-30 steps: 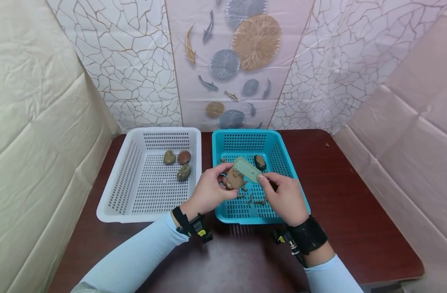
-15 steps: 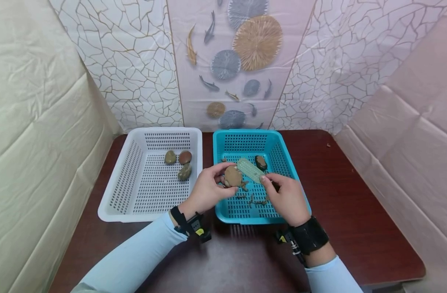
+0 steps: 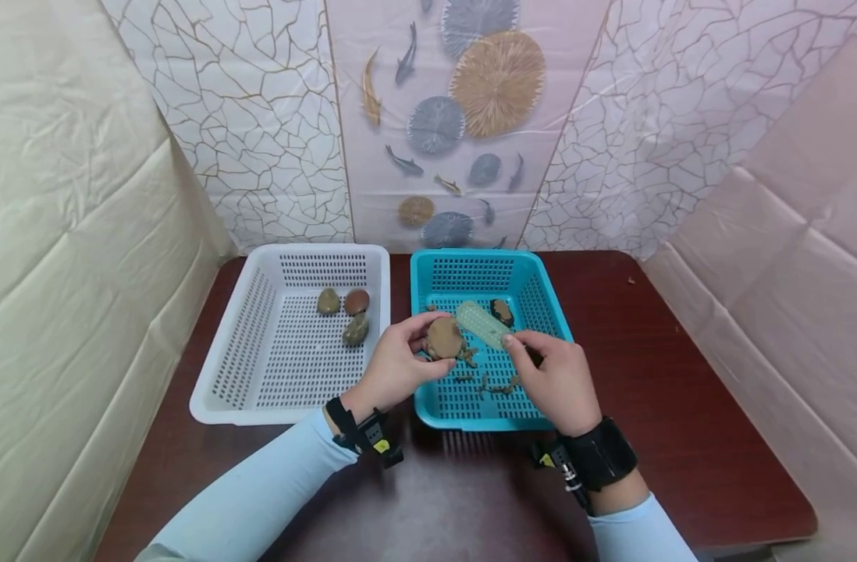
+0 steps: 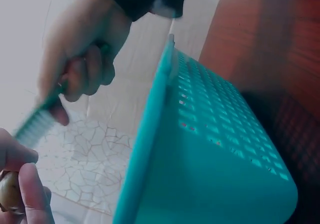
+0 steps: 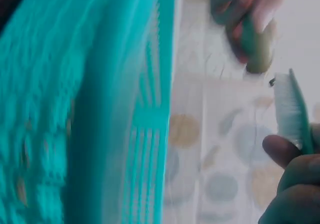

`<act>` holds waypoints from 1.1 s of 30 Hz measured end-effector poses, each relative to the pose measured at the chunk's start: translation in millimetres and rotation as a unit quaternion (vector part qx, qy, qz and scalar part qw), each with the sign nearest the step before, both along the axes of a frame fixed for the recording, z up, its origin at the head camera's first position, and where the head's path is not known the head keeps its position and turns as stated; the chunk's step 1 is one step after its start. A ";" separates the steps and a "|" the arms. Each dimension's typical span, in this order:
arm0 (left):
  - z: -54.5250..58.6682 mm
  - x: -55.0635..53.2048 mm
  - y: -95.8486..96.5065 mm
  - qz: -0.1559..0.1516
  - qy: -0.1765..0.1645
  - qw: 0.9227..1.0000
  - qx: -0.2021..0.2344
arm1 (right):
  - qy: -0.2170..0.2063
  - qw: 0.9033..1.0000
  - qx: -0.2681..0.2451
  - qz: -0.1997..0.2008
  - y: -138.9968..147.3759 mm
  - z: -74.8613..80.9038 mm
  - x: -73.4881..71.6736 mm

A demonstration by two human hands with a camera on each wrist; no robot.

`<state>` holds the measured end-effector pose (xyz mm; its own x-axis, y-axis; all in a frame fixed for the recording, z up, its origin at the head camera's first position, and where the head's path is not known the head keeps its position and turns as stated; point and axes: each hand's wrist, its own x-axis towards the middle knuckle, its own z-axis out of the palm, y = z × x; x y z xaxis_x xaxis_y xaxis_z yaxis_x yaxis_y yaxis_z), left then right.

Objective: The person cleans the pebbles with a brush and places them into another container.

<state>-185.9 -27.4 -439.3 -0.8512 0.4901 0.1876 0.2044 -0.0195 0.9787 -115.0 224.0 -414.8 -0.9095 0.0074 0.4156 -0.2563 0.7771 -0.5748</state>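
My left hand [image 3: 400,351] grips a rounded stone [image 3: 445,338] by its sides, over the teal basket [image 3: 485,421]. Smooth brown mud coats its upper face, while the left wrist view shows a bare, olive-coloured part of the stone [image 4: 9,193]. My right hand [image 3: 556,382] pinches the handle end of a green brush [image 3: 481,323], thumb on top. The brush head points toward the stone with a small gap between them. White bristles [image 5: 287,107] show on its underside in the right wrist view, where the left hand is blurred.
In the teal basket lie a dark stone [image 3: 502,312] with mud on top and several brown crumbs [image 3: 502,388]. To the left, a white basket [image 3: 211,375] holds a greenish stone [image 3: 328,301], a reddish stone [image 3: 357,301] and a mottled stone [image 3: 356,330]. Both baskets stand on a dark red table [image 3: 681,437].
The brush has come off the stone's edge and shifted right. The left hand has moved slightly left, and the stone's muddy face now shows without the loose bits on top.
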 end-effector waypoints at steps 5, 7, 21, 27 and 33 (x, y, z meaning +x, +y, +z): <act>-0.4 0.2 1.5 -0.003 -0.020 1.000 0.004 | -0.051 0.998 -0.013 0.016 -0.3 -2.4 -0.1; -2.5 0.7 1.3 -0.001 -0.025 1.000 0.005 | -0.053 0.999 0.006 -0.002 1.3 -1.6 -1.2; -4.6 1.7 -0.4 0.001 -0.010 1.000 0.001 | -0.042 0.999 -0.019 0.025 0.2 -3.6 -1.2; -4.8 3.5 -0.2 -0.014 -0.009 1.000 -0.012 | -0.027 0.998 0.042 -0.041 3.9 -1.4 -3.2; -4.6 3.6 0.4 -0.016 0.011 0.999 -0.035 | -0.022 1.000 -0.007 0.009 2.7 2.6 -0.8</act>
